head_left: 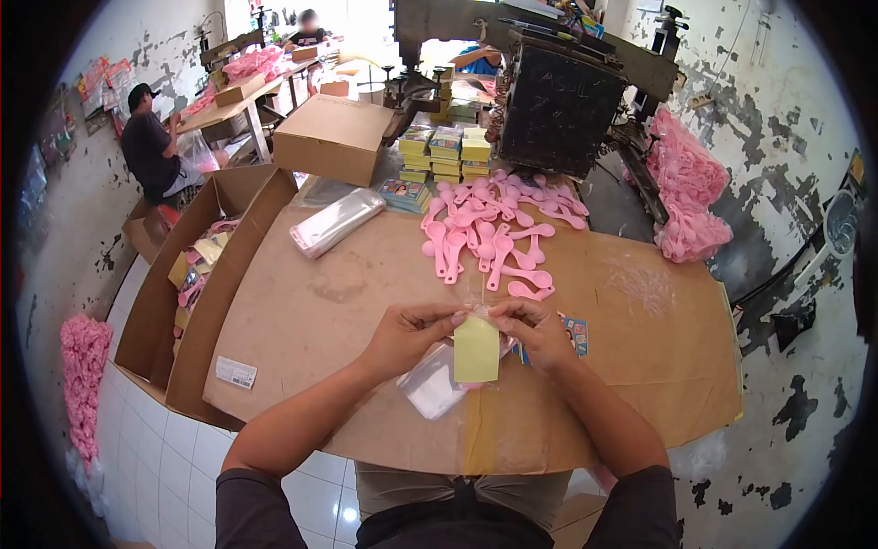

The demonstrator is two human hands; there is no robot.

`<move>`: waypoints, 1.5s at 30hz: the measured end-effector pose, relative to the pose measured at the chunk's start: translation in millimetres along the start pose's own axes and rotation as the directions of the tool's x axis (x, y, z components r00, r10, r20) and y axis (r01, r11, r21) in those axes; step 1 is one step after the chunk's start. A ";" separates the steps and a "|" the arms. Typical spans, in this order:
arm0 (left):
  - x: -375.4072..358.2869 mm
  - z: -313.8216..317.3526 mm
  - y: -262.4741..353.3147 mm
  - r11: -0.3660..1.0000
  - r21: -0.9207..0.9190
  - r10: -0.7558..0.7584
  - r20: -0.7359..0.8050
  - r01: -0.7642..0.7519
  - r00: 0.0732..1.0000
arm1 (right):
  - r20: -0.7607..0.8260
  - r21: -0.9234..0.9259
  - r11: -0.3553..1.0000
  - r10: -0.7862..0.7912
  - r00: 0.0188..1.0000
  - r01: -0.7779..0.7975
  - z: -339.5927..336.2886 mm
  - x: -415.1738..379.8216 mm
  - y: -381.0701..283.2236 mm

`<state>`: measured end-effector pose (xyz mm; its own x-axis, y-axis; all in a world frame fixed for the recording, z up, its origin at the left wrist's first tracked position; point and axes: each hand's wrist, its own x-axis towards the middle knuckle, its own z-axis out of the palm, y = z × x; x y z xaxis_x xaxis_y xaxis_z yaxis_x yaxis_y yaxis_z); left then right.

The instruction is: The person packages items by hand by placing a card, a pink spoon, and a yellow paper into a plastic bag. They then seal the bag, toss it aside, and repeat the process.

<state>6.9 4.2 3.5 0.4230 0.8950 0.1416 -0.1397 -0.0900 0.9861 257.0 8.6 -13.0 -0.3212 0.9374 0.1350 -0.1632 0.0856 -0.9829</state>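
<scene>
My left hand (413, 336) and my right hand (538, 335) meet over the cardboard-covered table, fingers pinched at the top of a small clear plastic bag (478, 312). A pale yellow card (476, 351) hangs below the fingertips, seemingly inside the bag. Under it lie more clear plastic bags (433, 392), near my left wrist. Partly hidden behind my right hand is a blue printed card (577, 335). Just beyond both hands, a loose pile of pink plastic spoons (495, 245) spreads across the cardboard.
Stacked cards (446, 148) stand behind the spoons, beside a black machine (560, 102). A pack of clear bags (337, 222) and a closed carton (331, 134) lie left of them. An open box (203, 302) borders the table's left side. Another person (151, 142) sits at the far left.
</scene>
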 end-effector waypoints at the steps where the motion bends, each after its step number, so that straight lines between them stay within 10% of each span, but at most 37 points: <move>1: 0.1 0.1 0.2 1.000 0.004 -0.006 0.008 0.006 1.000 | 0.002 0.016 1.000 0.001 1.000 -0.001 0.2 -0.6 -0.6; 45: 4.7 -10.0 -5.0 0.994 0.009 -0.108 0.132 0.108 0.985 | 0.117 -0.169 0.983 0.098 0.988 -0.078 -11.8 -1.8 -15.0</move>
<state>0.6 13.3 -1.7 0.5502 0.8338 0.0445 -0.0852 0.0031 0.9964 271.0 9.6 0.0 -0.4423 0.8954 0.0513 0.0219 0.0680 -0.9974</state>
